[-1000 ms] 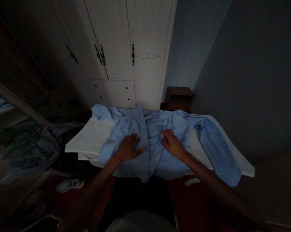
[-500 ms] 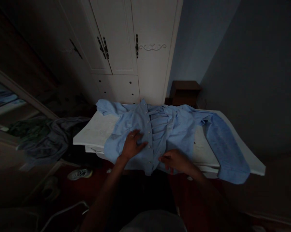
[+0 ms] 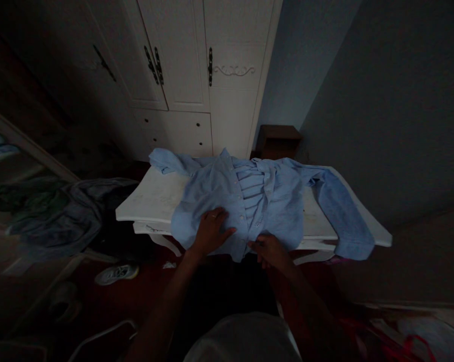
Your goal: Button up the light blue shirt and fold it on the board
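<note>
A light blue button-up shirt lies front-up across a white table, its hem hanging over the near edge and one sleeve draped to the right. My left hand rests flat on the shirt's left front panel near the hem, fingers spread, a ring on one finger. My right hand is closed in a pinch on the lower edge of the button placket at the table's near edge.
A white wardrobe with drawers stands behind the table. A dark wooden stand sits at the back right. A pile of dark clothes lies to the left, and a white shoe is on the red floor.
My right hand has slid from the middle of the shirt down to the hem and closed on the placket edge. My left hand stayed on the left panel, shifting slightly toward the hem.
</note>
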`<state>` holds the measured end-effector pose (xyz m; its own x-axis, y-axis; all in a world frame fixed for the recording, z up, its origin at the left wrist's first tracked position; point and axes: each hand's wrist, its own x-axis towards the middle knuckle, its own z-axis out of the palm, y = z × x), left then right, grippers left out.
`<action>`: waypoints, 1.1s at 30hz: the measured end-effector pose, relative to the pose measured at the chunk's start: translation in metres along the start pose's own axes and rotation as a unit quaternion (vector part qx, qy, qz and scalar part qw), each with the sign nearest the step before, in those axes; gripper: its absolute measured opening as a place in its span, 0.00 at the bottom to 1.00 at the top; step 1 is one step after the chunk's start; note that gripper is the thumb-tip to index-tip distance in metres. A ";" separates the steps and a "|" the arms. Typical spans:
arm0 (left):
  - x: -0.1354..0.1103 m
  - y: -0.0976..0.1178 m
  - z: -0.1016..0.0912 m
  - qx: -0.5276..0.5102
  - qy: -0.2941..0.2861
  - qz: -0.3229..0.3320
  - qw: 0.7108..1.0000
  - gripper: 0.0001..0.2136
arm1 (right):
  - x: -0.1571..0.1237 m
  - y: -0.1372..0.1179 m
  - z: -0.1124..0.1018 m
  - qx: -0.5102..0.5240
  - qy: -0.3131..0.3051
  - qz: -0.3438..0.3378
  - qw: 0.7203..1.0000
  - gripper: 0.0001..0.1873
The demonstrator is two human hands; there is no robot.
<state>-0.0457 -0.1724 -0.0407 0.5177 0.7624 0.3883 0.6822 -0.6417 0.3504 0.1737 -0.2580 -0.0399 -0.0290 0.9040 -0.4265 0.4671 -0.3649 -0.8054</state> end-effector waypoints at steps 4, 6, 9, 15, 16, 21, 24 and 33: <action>-0.002 -0.008 0.003 0.005 0.008 0.024 1.000 0.26 | -0.007 0.003 0.005 0.053 0.095 -0.037 0.993 0.19; -0.002 -0.010 0.002 0.005 0.009 0.033 0.999 0.27 | -0.013 0.002 0.001 0.096 0.125 -0.062 0.985 0.20; -0.003 -0.012 0.002 0.001 0.003 0.043 0.999 0.27 | -0.022 -0.001 -0.008 0.145 0.165 -0.099 0.971 0.22; -0.006 -0.014 0.001 -0.037 0.003 0.036 0.999 0.24 | -0.028 -0.003 -0.009 0.154 0.211 -0.081 0.962 0.28; -0.006 -0.014 0.001 -0.046 0.003 0.034 0.998 0.23 | -0.028 -0.003 -0.007 0.149 0.202 -0.073 0.965 0.28; -0.004 -0.014 -0.002 -0.114 0.020 0.016 0.993 0.19 | -0.030 -0.004 0.011 0.132 0.186 -0.062 0.972 0.27; -0.011 -0.009 -0.006 -0.197 0.079 -0.018 0.977 0.13 | -0.031 0.001 0.019 0.148 0.186 -0.068 0.969 0.27; -0.053 0.043 0.024 -0.288 0.008 -0.156 0.945 0.08 | -0.031 0.022 0.022 0.179 0.146 -0.094 0.968 0.19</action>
<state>-0.0313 -0.2380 -0.0667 0.3264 0.9237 0.2008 0.4041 -0.3284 0.8537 0.1651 -0.2988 -0.0533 0.1913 0.9673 -0.1668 0.1393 -0.1949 -0.9709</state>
